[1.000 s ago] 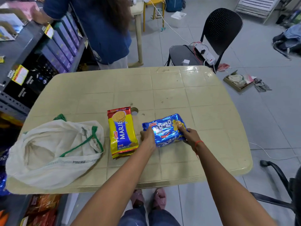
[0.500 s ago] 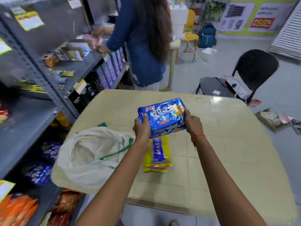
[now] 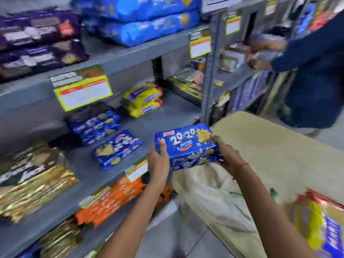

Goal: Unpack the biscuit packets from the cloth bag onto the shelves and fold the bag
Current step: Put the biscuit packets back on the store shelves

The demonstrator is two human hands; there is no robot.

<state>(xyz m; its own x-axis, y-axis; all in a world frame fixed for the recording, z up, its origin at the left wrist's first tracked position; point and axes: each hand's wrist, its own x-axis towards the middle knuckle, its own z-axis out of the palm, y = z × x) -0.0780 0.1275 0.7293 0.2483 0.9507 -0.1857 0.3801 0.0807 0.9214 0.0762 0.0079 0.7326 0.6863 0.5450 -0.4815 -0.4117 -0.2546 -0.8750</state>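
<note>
I hold a blue "20-20" butter cookie packet (image 3: 186,146) in the air with both hands, my left hand (image 3: 158,161) at its left end and my right hand (image 3: 226,155) at its right end. It hangs just in front of the grey middle shelf (image 3: 167,116), where matching blue packets (image 3: 115,148) lie. The white cloth bag (image 3: 210,194) with green trim lies slumped on the beige table (image 3: 279,146) below my hands. A yellow Marie packet (image 3: 323,224) rests on the table at the right edge, blurred.
The grey shelves hold yellow packets (image 3: 143,99), purple packs (image 3: 37,41), big blue bags (image 3: 145,21), gold packs (image 3: 33,181) and orange packs (image 3: 109,200). Yellow price tags (image 3: 83,92) hang on shelf edges. A person in a blue top (image 3: 312,71) stands at the right, reaching into the shelves.
I lifted the blue packet off the table and turned left with it toward the shelves. The bag and the yellow packet stayed on the table.
</note>
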